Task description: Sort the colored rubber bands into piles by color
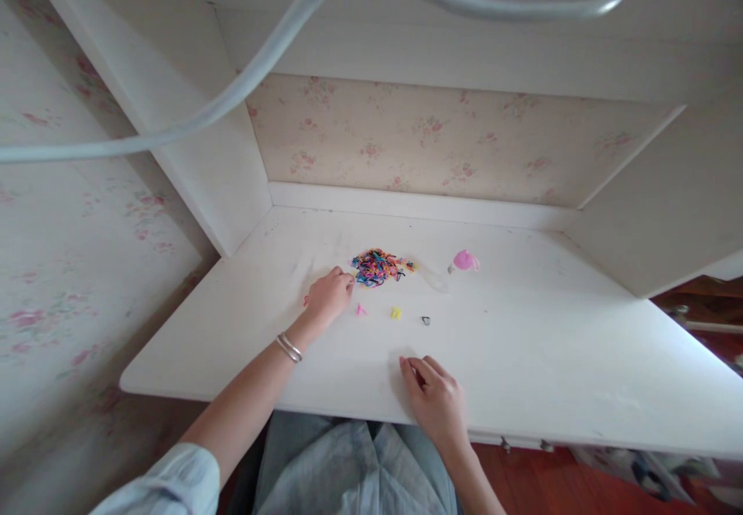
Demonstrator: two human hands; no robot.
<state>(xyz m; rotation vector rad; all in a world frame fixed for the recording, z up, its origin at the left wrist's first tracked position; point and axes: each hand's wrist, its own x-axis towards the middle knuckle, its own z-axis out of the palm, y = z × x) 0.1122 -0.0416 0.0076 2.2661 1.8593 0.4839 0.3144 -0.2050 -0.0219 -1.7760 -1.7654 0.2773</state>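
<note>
Messy heap of thin, loopy, multicolored elastic bands (376,269) on my smooth, scuffed white table (534,352). My left hand's at its left edge, palm down (328,298); right hand (436,397) loosely curled nearer the front. Can't tell if either hand's fingers (338,276) are pinching anything, tbh.

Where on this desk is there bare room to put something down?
The widest bare patch of desk lies right of the pink object and right hand, toward the side panel. Another lies left of the left forearm. Crowded: around the left hand, colourful pile and row of small pieces.
</note>
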